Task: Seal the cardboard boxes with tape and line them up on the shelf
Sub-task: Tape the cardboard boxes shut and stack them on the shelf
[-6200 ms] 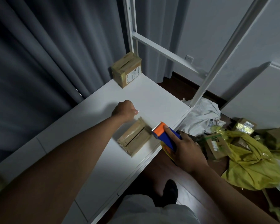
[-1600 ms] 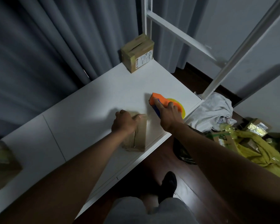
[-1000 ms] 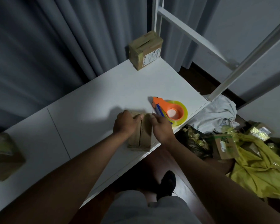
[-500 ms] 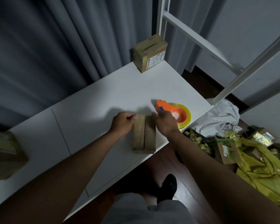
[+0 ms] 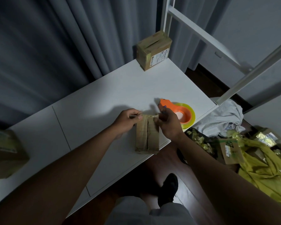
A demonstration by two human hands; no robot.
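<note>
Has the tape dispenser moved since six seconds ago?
Yes. The tape dispenser left the right hand off the shelf edge and now lies on it.

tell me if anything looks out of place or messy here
The floor right of the shelf is cluttered: a crumpled white cloth, yellow plastic wrapping and loose boxes. On the shelf, the box being taped overhangs the front edge slightly.

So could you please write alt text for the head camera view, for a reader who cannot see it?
Two bare hands, left hand and right hand, stretch a strip of clear tape over the far end of a brown cardboard box on a white shelf. An orange tape dispenser lies beside it; another taped cardboard box stands at the back.
</note>
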